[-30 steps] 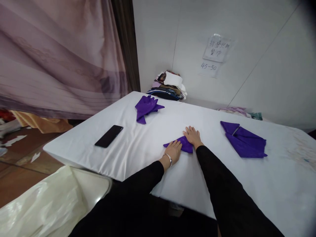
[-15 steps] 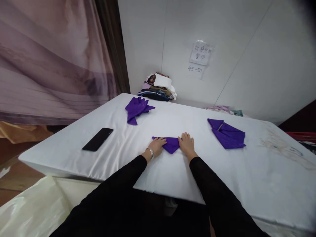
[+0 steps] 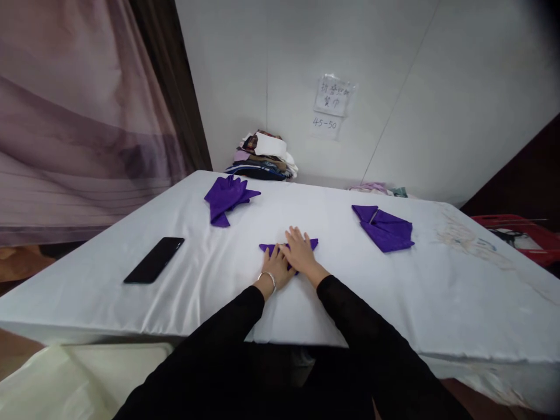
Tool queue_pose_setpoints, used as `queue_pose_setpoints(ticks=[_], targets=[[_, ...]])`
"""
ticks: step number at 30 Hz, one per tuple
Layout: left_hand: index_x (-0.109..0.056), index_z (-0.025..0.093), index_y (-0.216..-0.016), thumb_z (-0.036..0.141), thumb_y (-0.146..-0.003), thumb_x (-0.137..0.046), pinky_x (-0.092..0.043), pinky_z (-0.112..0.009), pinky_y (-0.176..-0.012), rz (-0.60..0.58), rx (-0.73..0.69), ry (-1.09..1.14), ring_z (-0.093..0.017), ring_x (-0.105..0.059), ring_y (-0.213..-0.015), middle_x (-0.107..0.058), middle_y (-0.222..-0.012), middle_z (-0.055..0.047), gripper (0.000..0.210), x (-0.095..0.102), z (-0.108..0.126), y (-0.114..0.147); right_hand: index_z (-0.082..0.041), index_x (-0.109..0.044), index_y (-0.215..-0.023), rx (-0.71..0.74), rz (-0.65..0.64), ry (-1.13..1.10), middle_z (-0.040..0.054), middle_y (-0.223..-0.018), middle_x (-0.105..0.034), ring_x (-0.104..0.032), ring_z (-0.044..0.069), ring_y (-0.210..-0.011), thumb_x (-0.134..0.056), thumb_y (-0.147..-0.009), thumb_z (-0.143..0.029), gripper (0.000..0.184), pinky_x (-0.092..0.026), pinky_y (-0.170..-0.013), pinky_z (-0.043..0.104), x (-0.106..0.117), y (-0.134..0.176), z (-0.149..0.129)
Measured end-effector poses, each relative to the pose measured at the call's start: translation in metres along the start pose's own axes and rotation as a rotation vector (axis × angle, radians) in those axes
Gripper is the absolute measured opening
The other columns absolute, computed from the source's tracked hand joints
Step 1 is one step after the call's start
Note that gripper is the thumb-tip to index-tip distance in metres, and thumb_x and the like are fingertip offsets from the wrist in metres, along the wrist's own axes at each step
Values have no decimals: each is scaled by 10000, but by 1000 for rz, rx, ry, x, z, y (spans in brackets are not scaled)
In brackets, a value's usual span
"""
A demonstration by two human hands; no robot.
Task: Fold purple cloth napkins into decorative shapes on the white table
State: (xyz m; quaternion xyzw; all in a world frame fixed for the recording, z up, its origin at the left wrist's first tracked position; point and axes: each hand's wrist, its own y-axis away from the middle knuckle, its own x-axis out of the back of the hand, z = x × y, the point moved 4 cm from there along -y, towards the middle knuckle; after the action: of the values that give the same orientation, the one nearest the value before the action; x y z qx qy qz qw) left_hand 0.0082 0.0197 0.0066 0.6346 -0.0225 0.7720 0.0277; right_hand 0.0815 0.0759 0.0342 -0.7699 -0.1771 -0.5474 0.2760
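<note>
A purple napkin point(image 3: 314, 243), folded into a small triangle-like shape, lies on the white cloth in front of me. Both hands press down on its middle and cover most of it, leaving its two side points showing. My left hand point(image 3: 279, 267) rests flat with fingers stretched forward and a silver bracelet at the wrist. Close against it, my right hand point(image 3: 301, 252) lies flat with fingers spread, its fingertips by the napkin's far edge. Neither hand grips anything.
Folded purple napkins lie at the back left point(image 3: 227, 197) and at the right point(image 3: 385, 228). A black phone point(image 3: 154, 260) is on the left of the white-covered table point(image 3: 210, 280). Stacked cloths point(image 3: 263, 156) stand by the wall, and a red basket point(image 3: 516, 221) is at the far right.
My right hand has moved left from the napkin's right end to its middle, beside my left hand. The camera view has shifted somewhat to the right.
</note>
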Motion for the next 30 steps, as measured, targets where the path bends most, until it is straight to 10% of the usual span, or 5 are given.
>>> queue_pose_setpoints(ticks=[5, 30], targets=[[-179, 239, -1426, 518, -836, -350, -22, -541, -1075, 30, -25, 14, -315, -101, -1364, -214, -1488, -71, 674, 1, -2, -2, -159, -293, -1381, 6, -219, -170, 110, -1460, -269, -176, 222, -1348, -181, -903, -550, 628, -103, -1062, 422, -18, -6, -6], [-306, 183, -1385, 701, -776, -297, -78, -545, -1070, -10, -84, 13, -311, -126, -1363, -240, -1473, -118, 800, 0, -10, 0, -238, -227, -1416, -123, -232, 24, 23, -1493, -191, -107, 211, -1367, -178, -906, -550, 599, -71, -1073, 427, -9, 7, 80]])
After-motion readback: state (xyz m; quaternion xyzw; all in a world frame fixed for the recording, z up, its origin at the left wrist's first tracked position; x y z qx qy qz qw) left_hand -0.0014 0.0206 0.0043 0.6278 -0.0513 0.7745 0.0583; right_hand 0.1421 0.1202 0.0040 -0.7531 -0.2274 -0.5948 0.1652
